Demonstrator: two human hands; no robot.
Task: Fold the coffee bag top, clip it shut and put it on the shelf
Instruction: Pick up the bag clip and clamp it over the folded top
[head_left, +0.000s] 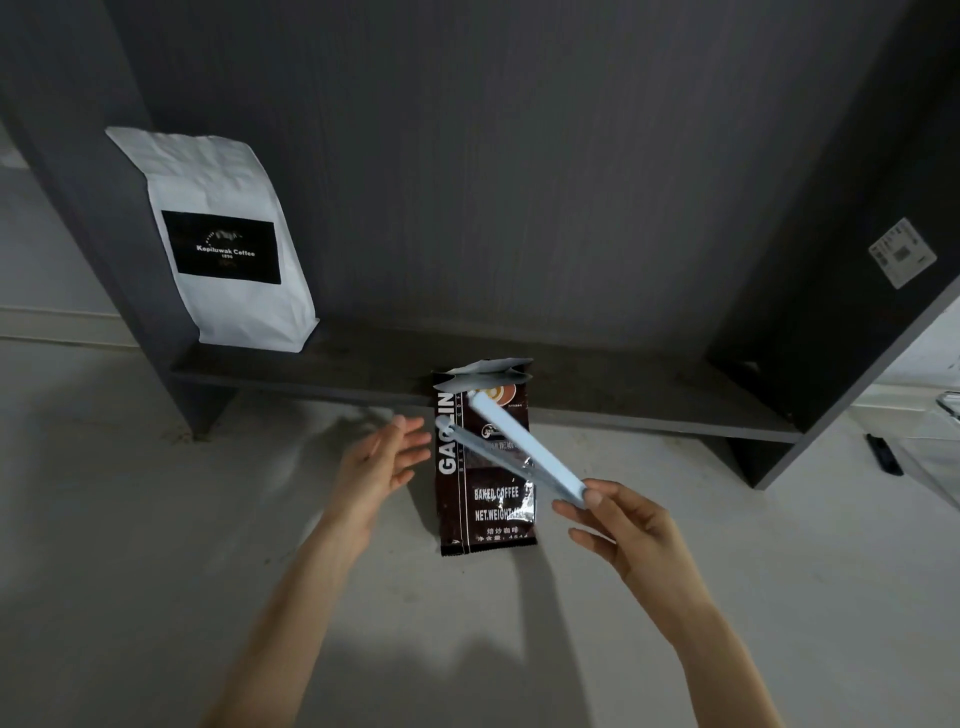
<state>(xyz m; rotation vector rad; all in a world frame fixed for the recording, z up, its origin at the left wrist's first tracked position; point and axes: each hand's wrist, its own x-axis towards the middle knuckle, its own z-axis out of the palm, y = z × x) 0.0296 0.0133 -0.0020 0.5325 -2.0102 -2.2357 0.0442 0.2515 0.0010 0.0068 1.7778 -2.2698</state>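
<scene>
So on the far left there's a white coffee bag (228, 244) already standing on the dark shelf (363, 364), leaning against the side panel. That's the spot the brown one will end up near, so there's room to its right.

Next over, the left hand (382, 462) is spread wide and empty, palm turned toward the brown coffee bag (485, 499), just beside its left edge but not touching as far as the view shows. The bag lies flat on the pale floor (130, 519), its top (483, 376) gaping open against the front lip of the shelf. Not folded yet.

Then the pale blue clip (511, 449), a long 2-bar type, is splayed open in a V over the bag. The right hand (618, 525) pinches it by the hinge end with the fingertips.

Looks like the person is at the fold step but already has the clip out. The best bet is probably to flatten the top with the left hand first, push the air out, roll it down 1 or 2 turns with a crisp crease, then slide the open bars across the whole width of the fold before snapping shut. Clipping only part of the width would likely let the foil spring back open.
</scene>
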